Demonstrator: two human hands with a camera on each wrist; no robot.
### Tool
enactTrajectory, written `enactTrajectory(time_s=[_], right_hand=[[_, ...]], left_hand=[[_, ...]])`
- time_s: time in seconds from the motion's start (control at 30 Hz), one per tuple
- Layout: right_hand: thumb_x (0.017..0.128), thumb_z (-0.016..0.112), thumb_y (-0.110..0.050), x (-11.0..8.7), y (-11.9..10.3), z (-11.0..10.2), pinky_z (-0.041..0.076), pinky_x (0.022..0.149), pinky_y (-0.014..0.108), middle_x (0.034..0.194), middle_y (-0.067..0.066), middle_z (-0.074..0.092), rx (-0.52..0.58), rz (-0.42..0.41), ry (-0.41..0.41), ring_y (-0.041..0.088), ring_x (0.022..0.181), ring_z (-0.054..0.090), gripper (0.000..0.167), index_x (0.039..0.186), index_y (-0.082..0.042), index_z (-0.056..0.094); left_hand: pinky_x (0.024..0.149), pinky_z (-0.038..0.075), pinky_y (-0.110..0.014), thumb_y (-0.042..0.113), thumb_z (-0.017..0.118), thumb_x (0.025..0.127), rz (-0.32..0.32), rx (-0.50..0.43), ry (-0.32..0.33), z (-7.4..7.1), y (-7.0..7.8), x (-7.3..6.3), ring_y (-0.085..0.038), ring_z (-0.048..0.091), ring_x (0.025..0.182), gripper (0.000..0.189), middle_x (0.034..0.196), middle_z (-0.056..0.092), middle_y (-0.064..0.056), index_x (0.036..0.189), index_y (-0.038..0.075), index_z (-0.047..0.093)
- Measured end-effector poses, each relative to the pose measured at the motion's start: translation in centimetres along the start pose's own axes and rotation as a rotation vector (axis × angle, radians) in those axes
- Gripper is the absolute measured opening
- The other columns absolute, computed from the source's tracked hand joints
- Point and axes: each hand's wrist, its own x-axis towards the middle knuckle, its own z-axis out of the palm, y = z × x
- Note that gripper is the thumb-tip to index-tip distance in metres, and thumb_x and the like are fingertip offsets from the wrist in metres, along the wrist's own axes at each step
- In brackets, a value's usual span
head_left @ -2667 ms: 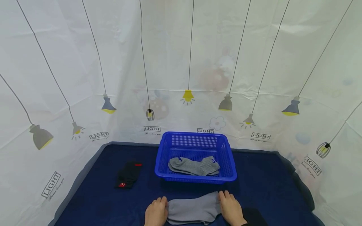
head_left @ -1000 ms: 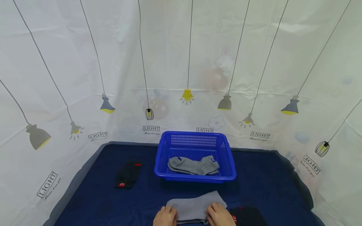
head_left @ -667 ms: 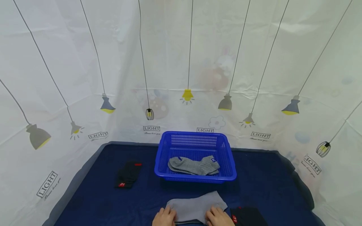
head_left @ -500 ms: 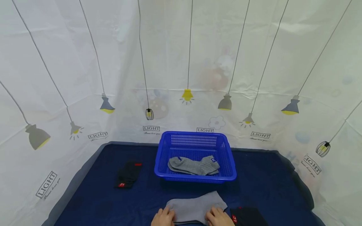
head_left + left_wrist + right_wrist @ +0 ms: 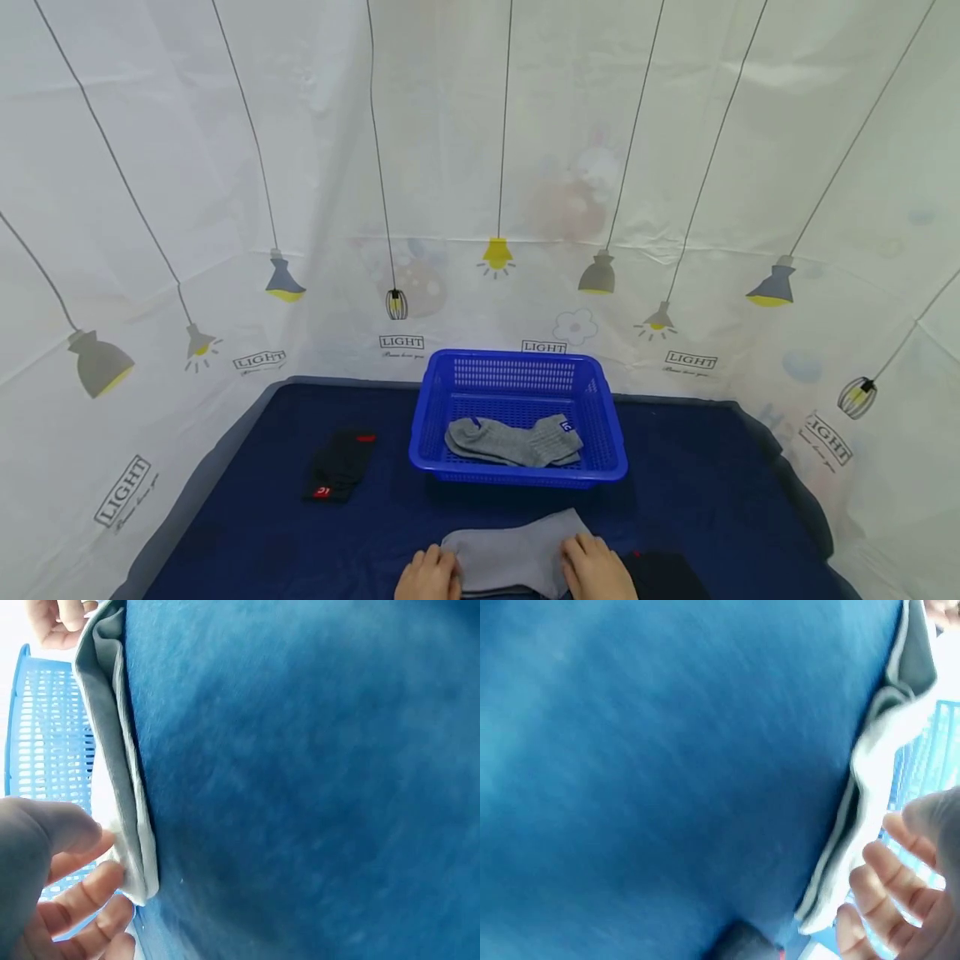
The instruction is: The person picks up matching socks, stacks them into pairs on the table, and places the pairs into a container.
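A pair of plain light-grey socks [image 5: 510,554] lies flat, one on the other, at the table's near edge; their layered near edge [image 5: 124,750] shows in the left wrist view. My left hand [image 5: 429,575] rests its bent fingertips at their left end. At the right end, my right hand [image 5: 596,571] has loosely bent fingers on or right beside the fabric. Neither wrist view shows the fabric pinched between thumb and fingers. Just beyond stands a blue plastic basket [image 5: 517,477] holding grey ribbed socks [image 5: 517,442] with a blue label.
Black socks [image 5: 341,467] with red labels lie left of the basket. More black socks [image 5: 667,575] lie by my right hand, partly covered by it. Dark blue cloth [image 5: 720,475] covers the table. A white curtain [image 5: 480,167] printed with lamps hangs behind.
Both hands have moved from the socks' ends toward their near edge, then slightly apart again. The right hand has shifted right, over the black socks' label. The grey socks stay nearly in place.
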Motion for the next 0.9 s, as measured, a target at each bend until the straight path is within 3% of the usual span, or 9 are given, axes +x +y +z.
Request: enactTrajectory(time_s=[0.13, 0.27, 0.63, 0.9], right_hand=[[0.082, 0.077, -0.013, 0.8, 0.4, -0.3, 0.035, 0.054, 0.026, 0.081, -0.006, 0.050, -0.044, 0.109, 0.035, 0.013, 0.067, 0.047, 0.019, 0.089, -0.019, 0.061], [0.080, 0.079, -0.012, 1.3, 0.8, -0.2, 0.035, 0.052, 0.027, 0.082, -0.002, 0.052, -0.056, 0.155, 0.063, 0.014, 0.066, 0.047, 0.022, 0.091, -0.017, 0.061], [0.076, 0.082, -0.012, 1.4, 1.5, 0.7, 0.044, 0.052, 0.036, 0.083, 0.005, 0.054, -0.054, 0.208, 0.088, 0.023, 0.068, 0.052, 0.028, 0.093, -0.012, 0.061], [0.074, 0.084, -0.011, 1.3, 1.6, 1.5, 0.043, 0.049, 0.037, 0.082, 0.006, 0.052, -0.083, 0.195, 0.099, 0.024, 0.066, 0.051, 0.032, 0.093, -0.012, 0.058]], left_hand=[[0.057, 0.040, -0.030, 0.019, 0.076, 0.078, -0.055, 0.016, 0.032, -0.3, 0.1, 0.3, -0.015, 0.042, 0.063, 0.019, 0.078, 0.047, 0.003, 0.082, 0.018, 0.058], [0.058, 0.041, -0.032, 0.023, 0.077, 0.079, -0.110, -0.009, -0.027, -0.5, 0.2, 0.5, -0.016, 0.042, 0.066, 0.021, 0.083, 0.049, 0.002, 0.089, 0.016, 0.060], [0.062, 0.043, -0.034, 0.023, 0.080, 0.078, -0.175, -0.022, -0.108, -0.1, 0.4, 0.9, -0.019, 0.044, 0.070, 0.027, 0.088, 0.048, 0.000, 0.094, 0.016, 0.059], [0.062, 0.042, -0.035, 0.020, 0.079, 0.077, -0.211, -0.045, -0.155, 0.0, 0.3, 1.3, -0.020, 0.043, 0.071, 0.027, 0.088, 0.046, -0.002, 0.095, 0.015, 0.059]])
